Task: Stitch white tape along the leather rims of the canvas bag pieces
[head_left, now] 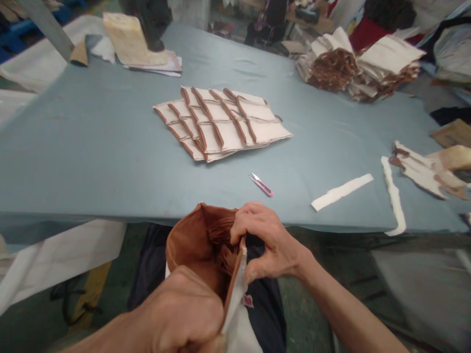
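Observation:
Below the table's front edge, both my hands hold a brown fabric pouch (191, 240) with a cream lining. My left hand (184, 309) is closed on its near side at the bottom of the view. My right hand (267, 240) pinches the pouch's edge by the opening, fingers curled. On the blue-grey table (91, 157), a fanned stack of cream pieces with brown edging (221, 122) lies in the middle. Small pink thread snips (262, 185) lie just beyond my right hand.
Cream fabric strips (342, 192) lie at the front right. Piles of cream and brown pieces (360, 63) sit at the far right, more scraps (427, 169) at the right edge. A cream stack (128, 41) stands at the far left. A person sits beyond the table.

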Demonstrator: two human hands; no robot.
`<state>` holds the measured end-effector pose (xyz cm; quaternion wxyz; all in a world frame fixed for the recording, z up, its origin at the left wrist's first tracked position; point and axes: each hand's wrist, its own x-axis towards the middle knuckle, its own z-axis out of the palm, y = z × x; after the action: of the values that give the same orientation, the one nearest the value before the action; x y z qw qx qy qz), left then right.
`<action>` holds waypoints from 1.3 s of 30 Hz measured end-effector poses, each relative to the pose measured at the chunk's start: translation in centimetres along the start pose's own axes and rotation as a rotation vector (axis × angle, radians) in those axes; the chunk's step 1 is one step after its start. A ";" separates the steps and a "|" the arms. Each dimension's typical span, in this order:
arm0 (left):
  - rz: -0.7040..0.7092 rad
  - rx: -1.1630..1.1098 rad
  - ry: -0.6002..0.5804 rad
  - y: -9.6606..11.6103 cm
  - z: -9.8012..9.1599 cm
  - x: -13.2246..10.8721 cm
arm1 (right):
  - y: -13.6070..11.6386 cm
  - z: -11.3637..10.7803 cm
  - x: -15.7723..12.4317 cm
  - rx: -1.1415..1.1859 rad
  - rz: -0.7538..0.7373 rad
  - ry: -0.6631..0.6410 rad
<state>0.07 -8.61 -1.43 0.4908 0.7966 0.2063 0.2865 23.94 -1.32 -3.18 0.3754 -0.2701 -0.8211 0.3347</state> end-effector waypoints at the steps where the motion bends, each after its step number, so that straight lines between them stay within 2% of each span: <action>1: -0.003 0.010 0.035 0.0 -0.4 0.1 | 0.2 -0.1 0.0 -0.006 -0.014 -0.008; 5: -0.022 0.144 0.119 -0.2 -3.3 0.6 | -0.6 -1.3 0.3 -0.046 -0.053 -0.080; 10: 0.106 0.606 0.213 -2.7 -8.7 1.8 | -4.1 -4.2 2.0 -0.196 0.006 -0.189; 13: 0.049 0.608 0.120 -3.9 -11.3 3.1 | -5.8 -5.3 3.5 -0.199 0.008 -0.231; 15: 0.033 0.566 0.056 -3.4 -12.0 4.3 | -6.3 -5.5 4.3 -0.198 0.001 -0.232; 17: 0.072 0.534 0.015 -2.1 -11.8 5.4 | -6.4 -5.4 4.7 -0.209 -0.010 -0.223; 20: 0.135 0.439 -0.043 0.1 -10.5 7.1 | -6.2 -5.1 4.7 -0.191 -0.013 -0.219; 23: 0.097 0.299 -0.065 1.0 -9.1 8.2 | -5.8 -4.8 4.1 -0.167 -0.002 -0.205; 30: -0.142 -0.026 -0.050 -0.1 -7.2 8.4 | -4.6 -4.5 2.7 -0.171 0.039 -0.206; 39: -0.183 -0.016 -0.049 -0.9 -6.9 8.1 | -2.9 -4.3 2.0 -0.105 0.083 -0.198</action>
<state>1.60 1.29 2.26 0.5261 0.7773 0.2636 0.2225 25.61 -0.26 2.02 0.2639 -0.2886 -0.8586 0.3314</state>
